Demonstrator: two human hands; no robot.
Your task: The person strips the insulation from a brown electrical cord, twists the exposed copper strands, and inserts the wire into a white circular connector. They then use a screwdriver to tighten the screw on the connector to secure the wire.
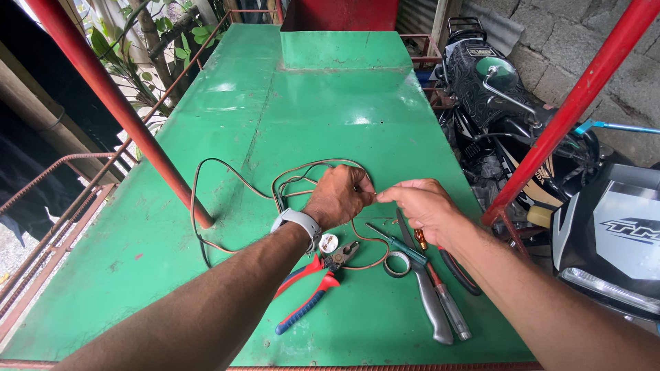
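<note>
Green painted metal makes up the worktop under my arms, with red posts at its sides and a parked motorcycle off to the right. Across the middle lies a loose brown wire in tangled loops. My left hand, a white watch on its wrist, has its grip pinched on the wire's end, and my right hand pinches the same strand, fingertips nearly touching. Below them lie red-and-blue pliers, grey-handled pliers, a clear-handled screwdriver, a tape roll and a small white plug.
</note>
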